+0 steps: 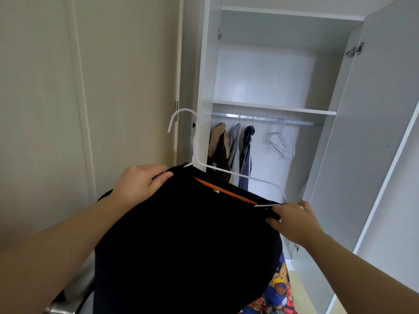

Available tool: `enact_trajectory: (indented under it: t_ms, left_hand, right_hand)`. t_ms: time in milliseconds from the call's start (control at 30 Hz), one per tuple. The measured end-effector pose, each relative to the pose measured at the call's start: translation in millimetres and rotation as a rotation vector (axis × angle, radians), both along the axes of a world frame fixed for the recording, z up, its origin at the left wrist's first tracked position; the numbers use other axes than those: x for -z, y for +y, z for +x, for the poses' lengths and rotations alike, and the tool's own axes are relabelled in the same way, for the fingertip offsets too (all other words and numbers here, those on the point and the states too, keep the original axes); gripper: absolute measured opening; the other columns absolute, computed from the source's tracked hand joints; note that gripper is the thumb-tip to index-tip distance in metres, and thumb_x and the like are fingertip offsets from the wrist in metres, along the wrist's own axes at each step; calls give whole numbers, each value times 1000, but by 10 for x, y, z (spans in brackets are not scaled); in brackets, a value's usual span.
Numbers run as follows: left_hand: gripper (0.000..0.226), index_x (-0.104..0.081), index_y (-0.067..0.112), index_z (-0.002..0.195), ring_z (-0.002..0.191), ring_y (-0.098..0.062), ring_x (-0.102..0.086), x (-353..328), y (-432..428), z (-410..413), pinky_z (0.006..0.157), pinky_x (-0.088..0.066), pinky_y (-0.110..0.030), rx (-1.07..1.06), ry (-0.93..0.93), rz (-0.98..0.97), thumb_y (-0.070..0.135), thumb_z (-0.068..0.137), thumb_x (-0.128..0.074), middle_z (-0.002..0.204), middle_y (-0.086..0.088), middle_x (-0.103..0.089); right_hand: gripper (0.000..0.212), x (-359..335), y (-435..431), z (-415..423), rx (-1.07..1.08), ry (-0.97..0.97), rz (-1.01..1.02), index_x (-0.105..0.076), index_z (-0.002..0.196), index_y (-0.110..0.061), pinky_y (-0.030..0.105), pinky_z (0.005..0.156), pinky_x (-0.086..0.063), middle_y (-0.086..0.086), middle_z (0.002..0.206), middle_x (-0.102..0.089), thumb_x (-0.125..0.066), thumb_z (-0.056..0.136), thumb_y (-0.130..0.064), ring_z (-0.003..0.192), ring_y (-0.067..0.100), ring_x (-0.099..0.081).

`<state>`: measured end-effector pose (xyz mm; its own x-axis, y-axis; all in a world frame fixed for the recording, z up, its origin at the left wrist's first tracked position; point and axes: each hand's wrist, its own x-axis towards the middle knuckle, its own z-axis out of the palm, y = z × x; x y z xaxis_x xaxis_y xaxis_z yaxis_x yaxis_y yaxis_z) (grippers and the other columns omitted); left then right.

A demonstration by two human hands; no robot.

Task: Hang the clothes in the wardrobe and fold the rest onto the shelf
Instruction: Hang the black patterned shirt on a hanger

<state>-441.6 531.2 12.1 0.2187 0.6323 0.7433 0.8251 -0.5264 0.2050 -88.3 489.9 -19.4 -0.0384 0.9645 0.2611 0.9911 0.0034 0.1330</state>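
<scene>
Black top (hanger half in); wardrobe holds 3 garments.

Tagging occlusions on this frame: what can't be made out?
Head view only.
Black knit garment: bottom cut by frame edge; type unclear.
White wire hanger: one arm hidden inside garment.
Right hand: fingertips hidden behind garment edge.
Cartoon-print fabric: mostly behind garment.
Label on dark hanging jacket: too small.

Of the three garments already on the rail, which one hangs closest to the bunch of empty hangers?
The dark blue garment, rightmost of the three; the grey shirt and tan jacket hang further left of the empty hangers.
</scene>
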Motion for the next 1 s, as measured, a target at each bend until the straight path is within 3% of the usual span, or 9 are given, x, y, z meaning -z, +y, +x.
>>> enact_trajectory:
  t_ms: [100,233,300,367,533,667,733,833,1000]
  left_hand:
    - [64,-69,12,85,65,-24,-61,-19,1,-29,60,-43,-29,65,32,12,58,79,-25,68,-4,-66]
    - [39,-66,25,80,59,-17,-57,-18,25,-29,57,-42,-26,84,-55,-32,53,85,-39,59,8,-60]
    - [19,-64,27,79,57,-11,-54,16,56,-1,56,-40,-26,91,-183,-71,37,91,-54,57,9,-57]
    - [15,-66,19,81,59,-14,-56,56,78,-13,58,-41,-28,96,-228,-96,24,92,-56,59,3,-59]
    - [23,-65,15,77,59,-2,-52,24,37,-104,56,-38,-20,132,-72,-127,28,93,-54,54,5,-54]
    - [61,-68,12,85,70,-21,-62,10,-13,-66,63,-44,-28,114,195,-107,57,83,-27,73,-5,-68]
    - [49,-66,13,87,75,-25,-62,62,31,-11,63,-43,-29,95,213,-112,51,91,-37,74,-3,-66]
    - [26,-64,16,84,66,-21,-57,105,83,133,57,-35,-28,62,113,-129,35,94,-49,63,8,-52]
    - [19,-65,30,88,62,3,-52,173,135,215,57,-38,-15,84,-46,-295,40,92,-49,64,18,-56]
  right_hand:
    - [31,2,-11,34,24,-8,-33,-58,103,-29,47,113,-9,-10,103,-64,-36,95,-48,104,10,-57]
    - [29,-25,-8,61,47,2,-19,-57,101,-29,52,113,-5,-10,101,-63,-36,95,-48,104,11,-57]
    - [28,-61,13,63,37,30,-4,-57,103,-29,52,113,-5,-11,107,-62,-38,95,-47,109,11,-55]
    - [27,-100,30,66,25,43,-3,-57,104,-29,52,113,-5,-11,109,-62,-38,95,-46,111,11,-54]
    - [29,-136,54,87,8,-31,-16,-57,104,-29,52,112,-4,-11,95,-58,-38,94,-49,109,11,-52]
    - [30,-166,57,135,30,-109,-30,-56,104,-30,52,113,-2,-12,90,-51,-39,92,-51,110,10,-50]
    - [29,-179,52,124,29,-125,-43,-57,105,-28,46,112,-11,-9,96,-56,-42,91,-48,110,12,-49]
    - [22,-159,60,4,-75,46,-36,-61,101,-15,28,86,-39,3,97,-60,-52,90,-32,100,20,-55]
    - [17,-168,67,-276,-202,359,80,-64,100,0,18,70,-28,14,102,-53,-60,84,-5,98,28,-51]
